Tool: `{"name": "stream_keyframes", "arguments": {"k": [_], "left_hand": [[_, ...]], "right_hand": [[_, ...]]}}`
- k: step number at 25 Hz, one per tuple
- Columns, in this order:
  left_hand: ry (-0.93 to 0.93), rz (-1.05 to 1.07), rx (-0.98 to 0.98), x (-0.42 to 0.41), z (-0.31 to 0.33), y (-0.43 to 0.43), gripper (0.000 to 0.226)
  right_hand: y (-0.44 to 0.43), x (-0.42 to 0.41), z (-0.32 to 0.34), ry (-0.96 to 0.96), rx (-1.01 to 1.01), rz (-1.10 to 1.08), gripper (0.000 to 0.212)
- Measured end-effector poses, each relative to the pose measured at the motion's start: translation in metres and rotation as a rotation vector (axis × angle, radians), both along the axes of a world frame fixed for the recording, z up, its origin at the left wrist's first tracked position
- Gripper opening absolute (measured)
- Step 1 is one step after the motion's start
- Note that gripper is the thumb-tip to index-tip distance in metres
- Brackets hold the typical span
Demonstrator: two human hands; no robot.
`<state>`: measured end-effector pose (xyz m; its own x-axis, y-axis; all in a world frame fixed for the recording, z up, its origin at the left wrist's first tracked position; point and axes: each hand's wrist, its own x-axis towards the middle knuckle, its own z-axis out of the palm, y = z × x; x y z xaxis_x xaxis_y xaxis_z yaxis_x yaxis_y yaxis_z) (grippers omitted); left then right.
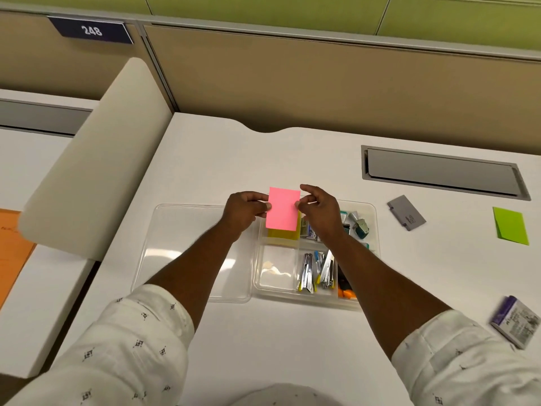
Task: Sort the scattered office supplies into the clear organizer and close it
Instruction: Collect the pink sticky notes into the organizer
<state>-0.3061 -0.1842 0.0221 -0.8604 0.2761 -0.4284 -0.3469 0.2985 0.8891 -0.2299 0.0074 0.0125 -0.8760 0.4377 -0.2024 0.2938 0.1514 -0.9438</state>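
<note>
Right now, from the head view, you hold the pink note pad (283,208) by its two side edges. Your left hand (246,212) pinches the 9 o'clock edge between thumb and curled fingers. Your right hand (319,212) nips the 3 o'clock edge with thumb and forefinger, its other fingers lifted loose. That two-sided hold probably keeps the pad square so it drops flat onto the yellow pad (288,234) in the far-left compartment of the clear organizer (375,218), directly below it. The lid (190,253) lies folded out at the tray's 9 o'clock, leaving the compartments open. Staplers (317,272) fill a near compartment. On the desk (263,159), a grey case (406,213) at 2 o'clock, a green pad (510,226) at 3 o'clock and a purple packet (516,320) at 4 o'clock remain outside
</note>
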Motion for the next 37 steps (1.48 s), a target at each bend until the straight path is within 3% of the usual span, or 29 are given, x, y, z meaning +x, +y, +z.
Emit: {"name": "stream_keyframes", "arguments": {"k": [3,6,10,16,25,37], "left_hand": [[0.033,-0.035,-0.050,0.001,-0.006,0.000,0.028],[0.202,-0.119,-0.229,0.004,-0.016,0.000,0.029],[0.503,-0.219,-0.533,0.009,-0.025,-0.005,0.046],[0.684,-0.338,-0.688,0.016,-0.024,-0.005,0.080],[0.841,-0.549,-0.742,0.064,-0.010,0.032,0.094],[0.902,-0.705,-0.653,0.160,-0.001,0.145,0.092]], "right_hand": [[0.000,-0.001,-0.003,0.006,0.053,0.004,0.018],[-0.002,-0.005,-0.004,-0.029,0.114,-0.015,0.012],[-0.004,-0.003,-0.013,-0.091,0.271,0.028,0.021],[0.000,0.020,-0.017,0.024,0.617,0.183,0.047],[0.023,0.089,-0.010,-0.069,0.845,0.198,0.072],[0.122,0.216,-0.012,-0.123,0.847,0.071,0.081]]}}
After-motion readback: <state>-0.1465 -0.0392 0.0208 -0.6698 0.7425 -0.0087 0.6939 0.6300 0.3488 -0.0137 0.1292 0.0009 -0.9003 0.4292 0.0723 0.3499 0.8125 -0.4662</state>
